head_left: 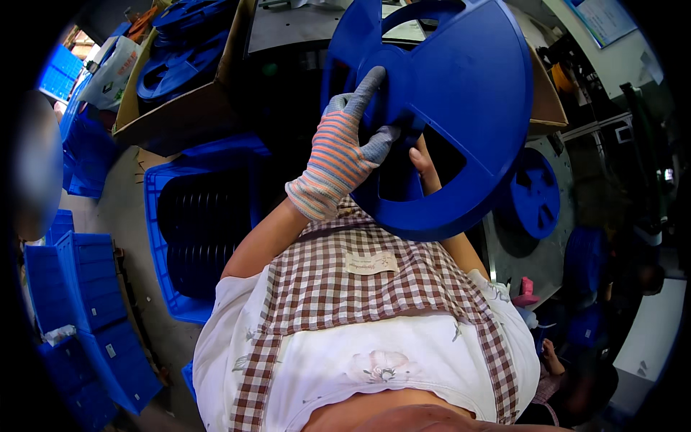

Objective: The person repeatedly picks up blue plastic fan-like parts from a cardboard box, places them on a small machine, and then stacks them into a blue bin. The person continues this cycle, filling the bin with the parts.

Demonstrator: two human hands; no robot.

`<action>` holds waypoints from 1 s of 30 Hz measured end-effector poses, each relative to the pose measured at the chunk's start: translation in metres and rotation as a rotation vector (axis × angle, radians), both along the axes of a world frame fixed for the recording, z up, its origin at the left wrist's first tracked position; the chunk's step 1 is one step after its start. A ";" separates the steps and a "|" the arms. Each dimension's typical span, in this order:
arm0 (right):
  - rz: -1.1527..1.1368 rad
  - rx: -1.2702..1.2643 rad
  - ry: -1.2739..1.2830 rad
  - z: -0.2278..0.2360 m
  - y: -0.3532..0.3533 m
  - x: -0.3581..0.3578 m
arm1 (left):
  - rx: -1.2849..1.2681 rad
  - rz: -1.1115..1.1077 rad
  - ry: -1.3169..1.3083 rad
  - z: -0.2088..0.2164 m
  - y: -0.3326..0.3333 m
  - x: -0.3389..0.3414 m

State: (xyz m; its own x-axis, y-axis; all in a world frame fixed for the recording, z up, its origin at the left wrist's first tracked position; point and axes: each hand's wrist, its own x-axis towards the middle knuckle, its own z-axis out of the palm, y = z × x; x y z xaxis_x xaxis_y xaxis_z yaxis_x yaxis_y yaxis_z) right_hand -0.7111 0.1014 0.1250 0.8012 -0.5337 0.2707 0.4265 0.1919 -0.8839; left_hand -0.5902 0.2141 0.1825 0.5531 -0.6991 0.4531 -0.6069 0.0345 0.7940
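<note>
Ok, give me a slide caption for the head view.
A large blue reel held in gloved left fingers and a mostly hidden right hand, boxed blue parts at left.

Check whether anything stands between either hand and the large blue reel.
Nothing visible blocks the gloved left hand: its index finger lies against the large blue reel. The reel hides most of the bare right hand, so contact there is unclear.
</note>
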 end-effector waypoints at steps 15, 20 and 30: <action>-0.163 -0.459 0.149 0.050 -0.014 0.018 | -0.531 -0.426 0.841 -0.046 -0.009 0.009; -0.180 -0.567 0.190 0.043 -0.013 0.032 | -0.507 -0.411 0.842 -0.048 0.002 0.009; -0.159 -0.610 0.154 0.040 -0.022 0.038 | -0.350 -0.272 0.658 -0.046 -0.008 0.009</action>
